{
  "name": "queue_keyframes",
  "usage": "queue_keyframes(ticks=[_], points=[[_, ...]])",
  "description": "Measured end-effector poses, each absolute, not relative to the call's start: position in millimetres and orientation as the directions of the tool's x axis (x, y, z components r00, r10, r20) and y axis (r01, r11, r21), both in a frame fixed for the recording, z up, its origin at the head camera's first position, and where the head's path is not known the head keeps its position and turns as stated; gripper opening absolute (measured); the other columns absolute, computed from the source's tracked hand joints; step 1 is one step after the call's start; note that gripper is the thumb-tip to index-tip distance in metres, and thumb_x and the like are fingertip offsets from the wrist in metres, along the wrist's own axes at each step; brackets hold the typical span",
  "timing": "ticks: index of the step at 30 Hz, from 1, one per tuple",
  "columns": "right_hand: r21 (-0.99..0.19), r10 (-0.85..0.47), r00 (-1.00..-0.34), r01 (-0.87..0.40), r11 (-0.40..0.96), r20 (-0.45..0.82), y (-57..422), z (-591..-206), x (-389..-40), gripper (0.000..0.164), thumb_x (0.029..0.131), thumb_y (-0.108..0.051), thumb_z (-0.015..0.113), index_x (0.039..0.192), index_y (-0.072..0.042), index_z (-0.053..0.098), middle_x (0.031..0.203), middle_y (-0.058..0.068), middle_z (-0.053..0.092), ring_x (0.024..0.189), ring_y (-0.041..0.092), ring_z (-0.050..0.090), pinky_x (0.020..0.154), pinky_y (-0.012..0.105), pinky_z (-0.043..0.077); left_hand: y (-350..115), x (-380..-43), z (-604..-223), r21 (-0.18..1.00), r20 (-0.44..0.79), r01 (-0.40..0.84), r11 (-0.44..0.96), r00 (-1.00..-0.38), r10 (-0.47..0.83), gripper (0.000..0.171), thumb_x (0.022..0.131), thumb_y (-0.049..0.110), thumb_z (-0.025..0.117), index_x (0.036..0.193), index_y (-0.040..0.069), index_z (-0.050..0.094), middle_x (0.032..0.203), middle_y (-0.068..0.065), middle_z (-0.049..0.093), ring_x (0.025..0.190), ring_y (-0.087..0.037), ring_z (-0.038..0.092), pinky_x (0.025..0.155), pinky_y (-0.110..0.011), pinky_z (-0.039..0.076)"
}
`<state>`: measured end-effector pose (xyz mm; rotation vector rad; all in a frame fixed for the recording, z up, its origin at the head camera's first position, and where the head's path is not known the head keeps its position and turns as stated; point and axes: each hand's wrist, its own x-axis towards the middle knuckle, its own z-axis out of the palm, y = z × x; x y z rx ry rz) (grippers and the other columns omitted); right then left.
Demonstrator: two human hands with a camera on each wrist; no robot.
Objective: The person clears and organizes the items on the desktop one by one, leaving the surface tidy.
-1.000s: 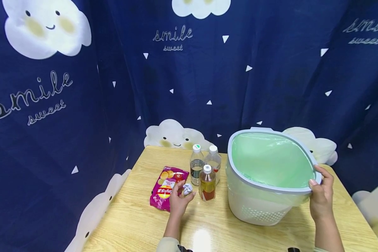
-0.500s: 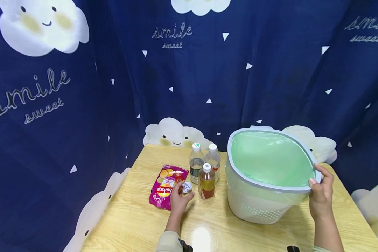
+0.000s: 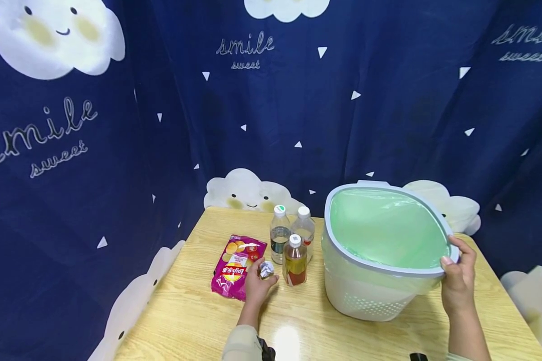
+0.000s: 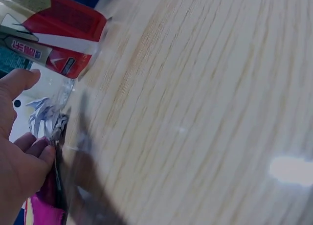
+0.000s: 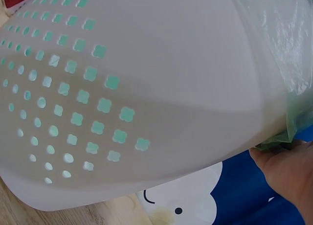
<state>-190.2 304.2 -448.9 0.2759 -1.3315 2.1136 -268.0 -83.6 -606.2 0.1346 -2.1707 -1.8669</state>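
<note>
Our left hand (image 3: 256, 288) is half spread, thumb standing clear of the fingers, with a crumpled paper ball (image 3: 267, 269) in the gap between them; we cannot tell whether the fingertips touch it. Our right hand (image 3: 459, 282), well apart, grips a bin (image 3: 370, 293) by the side of its rim (image 3: 327, 213). That ball lies far nearer our left hand, just ahead and to the right of it, and being a roundish, creased lump it shows no clear long axis; the bin's opening sits between it and our right hand. Going from the left, we have a glossy purple chip bag (image 3: 228, 281) beside and ahead of our left fingers, its length running away from us. Just right of the ball, three clear plastic bottles (image 3: 295, 255) stand upright, the nearest wearing a yellow-and-red label (image 3: 296, 275). Next to our right hand, the bin is smooth pale plastic, pierced with small flower-shaped holes (image 5: 83, 97) and lined with thin, shiny green film (image 3: 384, 225), on a wood-grained tabletop (image 3: 180, 321)
</note>
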Motion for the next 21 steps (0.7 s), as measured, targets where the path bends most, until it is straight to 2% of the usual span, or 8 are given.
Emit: queue_keyframes(ticks=[11, 16, 21], points=[[-0.751, 0.402, -0.787, -0.594, -0.289, 0.468, 304.4, -448.8, -189.6, 0.051, 0.078, 0.002, 0.041, 0.128, -0.007, 0.043, 0.119, 0.015, 0.04, 0.095, 0.018, 0.048, 0.073, 0.018, 0.045, -76.7, -273.8, -616.9, 0.962, 0.155, 0.068, 0.266, -0.933, -0.323, 0.067, 0.058, -0.003, 0.082, 0.12, -0.005, 0.056, 0.099, -0.016, 0.054, 0.088, -0.028, 0.053, 0.076, -0.04, 0.046], [-0.754, 0.403, -0.789, -0.59, -0.289, 0.463, 304.8, -450.4, -189.3, 0.051, 0.079, 0.002, 0.041, 0.128, -0.007, 0.044, 0.12, 0.015, 0.039, 0.096, 0.018, 0.047, 0.074, 0.018, 0.044, -74.0, -276.2, -621.2, 0.942, 0.154, 0.03, 0.333, -0.923, -0.352, 0.065, 0.058, -0.002, 0.081, 0.118, -0.005, 0.057, 0.094, -0.012, 0.055, 0.086, -0.027, 0.053, 0.077, -0.041, 0.045], [-0.749, 0.403, -0.786, -0.596, -0.291, 0.469, 304.2, -449.5, -190.1, 0.051, 0.078, 0.003, 0.041, 0.128, -0.007, 0.043, 0.118, 0.015, 0.041, 0.094, 0.018, 0.048, 0.073, 0.018, 0.044, -71.3, -277.6, -621.6, 0.926, 0.159, 0.011, 0.378, -0.918, -0.363, 0.048, 0.061, -0.001, 0.08, 0.106, -0.003, 0.062, 0.091, -0.009, 0.056, 0.083, -0.025, 0.055, 0.076, -0.039, 0.046]])
